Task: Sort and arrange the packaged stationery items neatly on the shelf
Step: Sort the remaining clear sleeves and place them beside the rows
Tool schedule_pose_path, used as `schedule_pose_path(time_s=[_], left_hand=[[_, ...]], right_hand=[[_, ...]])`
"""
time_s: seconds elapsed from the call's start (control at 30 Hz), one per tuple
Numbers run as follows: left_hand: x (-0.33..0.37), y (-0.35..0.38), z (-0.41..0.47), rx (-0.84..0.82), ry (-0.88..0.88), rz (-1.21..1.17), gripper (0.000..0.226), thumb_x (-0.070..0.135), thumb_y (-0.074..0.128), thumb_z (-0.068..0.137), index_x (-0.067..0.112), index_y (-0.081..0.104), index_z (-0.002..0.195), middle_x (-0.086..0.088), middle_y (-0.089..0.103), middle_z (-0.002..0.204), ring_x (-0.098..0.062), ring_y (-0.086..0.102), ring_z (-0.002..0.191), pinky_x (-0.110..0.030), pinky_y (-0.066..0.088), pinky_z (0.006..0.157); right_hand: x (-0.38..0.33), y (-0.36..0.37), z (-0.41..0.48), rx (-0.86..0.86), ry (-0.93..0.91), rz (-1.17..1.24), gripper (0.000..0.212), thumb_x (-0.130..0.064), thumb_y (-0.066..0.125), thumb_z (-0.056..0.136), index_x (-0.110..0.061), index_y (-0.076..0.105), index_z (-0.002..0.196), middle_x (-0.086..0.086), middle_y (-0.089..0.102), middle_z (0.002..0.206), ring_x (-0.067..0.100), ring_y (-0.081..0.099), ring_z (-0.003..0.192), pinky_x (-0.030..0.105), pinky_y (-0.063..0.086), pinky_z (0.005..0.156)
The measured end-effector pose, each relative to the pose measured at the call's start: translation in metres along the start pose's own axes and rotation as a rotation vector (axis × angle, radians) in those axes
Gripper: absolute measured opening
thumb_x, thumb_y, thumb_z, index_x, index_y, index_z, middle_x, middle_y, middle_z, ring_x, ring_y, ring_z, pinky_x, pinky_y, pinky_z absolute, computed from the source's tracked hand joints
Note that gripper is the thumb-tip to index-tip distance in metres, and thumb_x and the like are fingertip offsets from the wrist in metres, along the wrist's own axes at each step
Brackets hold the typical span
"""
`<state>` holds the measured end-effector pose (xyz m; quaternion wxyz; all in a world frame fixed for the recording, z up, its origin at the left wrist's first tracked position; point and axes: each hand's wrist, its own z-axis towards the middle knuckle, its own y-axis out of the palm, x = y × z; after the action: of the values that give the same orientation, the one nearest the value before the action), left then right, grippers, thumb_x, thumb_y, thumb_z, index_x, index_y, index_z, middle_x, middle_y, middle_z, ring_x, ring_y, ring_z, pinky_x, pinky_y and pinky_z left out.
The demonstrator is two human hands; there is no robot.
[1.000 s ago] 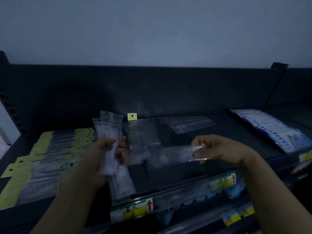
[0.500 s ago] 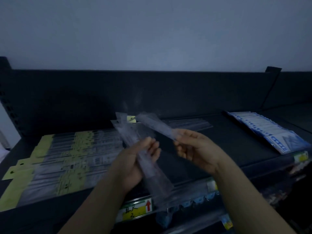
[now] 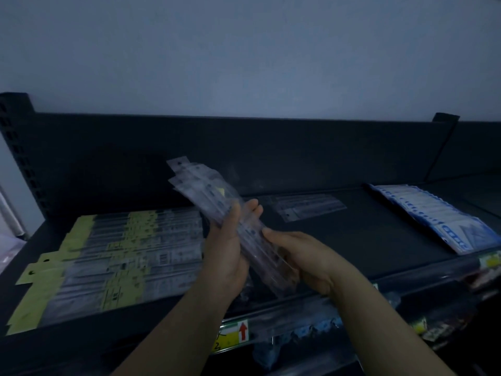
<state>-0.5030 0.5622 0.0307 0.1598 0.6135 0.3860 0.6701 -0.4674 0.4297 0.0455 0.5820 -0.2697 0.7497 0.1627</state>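
Both hands hold one bundle of clear ruler packets (image 3: 206, 196) tilted above the middle of the dark shelf (image 3: 374, 240). My left hand (image 3: 229, 248) grips the bundle from the left, fingers curled behind it. My right hand (image 3: 295, 256) grips its lower end from the right. The bundle's top fans out toward the upper left. A row of yellow-carded packets (image 3: 113, 256) lies flat on the shelf's left part. A few clear packets (image 3: 309, 207) lie flat near the back.
A slanted row of blue-and-white packets (image 3: 439, 218) lies at the shelf's right. The dark back panel (image 3: 244, 153) rises behind. Price labels with a red arrow (image 3: 238, 335) sit on the front rail, with more goods on the level below.
My right hand brought its single clear packet over to the bundle in my left hand, and now both hands hold the packets together as one stack.
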Motion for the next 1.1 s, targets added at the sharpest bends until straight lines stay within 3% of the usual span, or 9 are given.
schedule_pose_path(time_s=[0.07,0.13,0.23,0.4,0.5,0.63,0.77,0.9,1.1], left_hand=[[-0.001,0.003,0.000,-0.025,0.033,0.022,0.047,0.034,0.052,0.095,0.008,0.051,0.135,-0.007,0.070,0.116,-0.016,0.066,0.109,-0.031,0.053,0.094],[0.000,0.006,0.001,-0.014,0.082,-0.001,0.039,0.032,0.054,0.095,0.007,0.056,0.125,-0.006,0.071,0.100,-0.019,0.068,0.098,-0.039,0.050,0.099],[0.001,0.007,0.000,-0.045,0.127,0.043,0.035,0.031,0.057,0.094,0.012,0.054,0.123,-0.002,0.063,0.086,-0.017,0.065,0.088,-0.043,0.049,0.100],[0.018,-0.008,0.003,-0.131,0.123,0.127,0.056,0.028,0.074,0.080,0.011,0.052,0.128,-0.012,0.062,0.122,-0.028,0.061,0.115,-0.046,0.050,0.097],[0.039,-0.029,0.011,0.012,0.229,0.240,0.075,0.030,0.082,0.071,0.019,0.044,0.135,-0.011,0.059,0.131,-0.024,0.063,0.112,-0.041,0.054,0.087],[0.039,-0.045,0.008,0.020,0.188,0.875,0.094,0.025,0.084,0.059,0.029,0.038,0.141,0.004,0.065,0.117,-0.009,0.063,0.102,-0.024,0.050,0.075],[0.014,-0.048,0.009,-0.135,0.111,1.312,0.081,0.020,0.084,0.070,0.032,0.041,0.137,0.008,0.057,0.119,0.002,0.056,0.096,-0.007,0.044,0.065],[0.007,-0.046,0.013,-0.184,0.164,1.562,0.054,0.023,0.077,0.078,0.028,0.053,0.126,0.011,0.058,0.116,-0.004,0.058,0.102,-0.013,0.043,0.077],[0.004,-0.034,0.013,-0.208,0.202,1.659,0.031,0.035,0.060,0.091,0.030,0.053,0.121,0.013,0.056,0.116,-0.002,0.051,0.097,-0.010,0.036,0.071]], right_hand=[[0.001,-0.002,0.000,-0.027,0.017,0.006,0.049,-0.044,0.058,0.090,-0.002,0.067,0.112,0.020,0.070,0.107,0.038,0.066,0.101,0.051,0.053,0.090],[0.002,-0.003,-0.001,-0.090,0.038,0.032,0.044,-0.042,0.061,0.088,-0.003,0.068,0.107,0.017,0.071,0.096,0.031,0.069,0.083,0.041,0.059,0.072],[0.003,-0.007,-0.003,-0.169,0.007,0.114,0.029,-0.033,0.065,0.084,-0.006,0.068,0.095,0.011,0.068,0.081,0.021,0.065,0.066,0.029,0.054,0.057],[-0.001,-0.040,-0.006,-0.037,-0.176,-0.132,0.020,-0.029,0.069,0.078,-0.010,0.071,0.084,0.002,0.061,0.064,0.012,0.051,0.052,0.022,0.039,0.047],[-0.002,-0.070,-0.004,0.104,-0.281,-0.456,0.012,-0.026,0.075,0.078,-0.017,0.075,0.087,0.001,0.065,0.065,0.008,0.053,0.055,0.023,0.043,0.053],[0.006,-0.094,0.005,0.196,-0.323,-0.694,0.011,-0.022,0.079,0.076,-0.028,0.075,0.084,-0.004,0.072,0.082,0.010,0.067,0.076,0.030,0.052,0.072],[0.032,-0.094,0.014,0.206,-0.291,-0.728,0.024,-0.026,0.085,0.066,-0.032,0.071,0.084,-0.014,0.068,0.090,-0.004,0.063,0.082,0.014,0.047,0.073],[0.050,-0.101,0.014,0.356,-0.286,-0.546,0.040,-0.021,0.086,0.066,-0.028,0.064,0.099,-0.013,0.062,0.103,-0.005,0.056,0.095,0.004,0.044,0.073],[0.051,-0.087,0.016,0.207,-0.307,-0.453,0.018,-0.004,0.072,0.080,-0.014,0.065,0.093,0.000,0.066,0.088,0.002,0.059,0.074,0.014,0.047,0.068]])
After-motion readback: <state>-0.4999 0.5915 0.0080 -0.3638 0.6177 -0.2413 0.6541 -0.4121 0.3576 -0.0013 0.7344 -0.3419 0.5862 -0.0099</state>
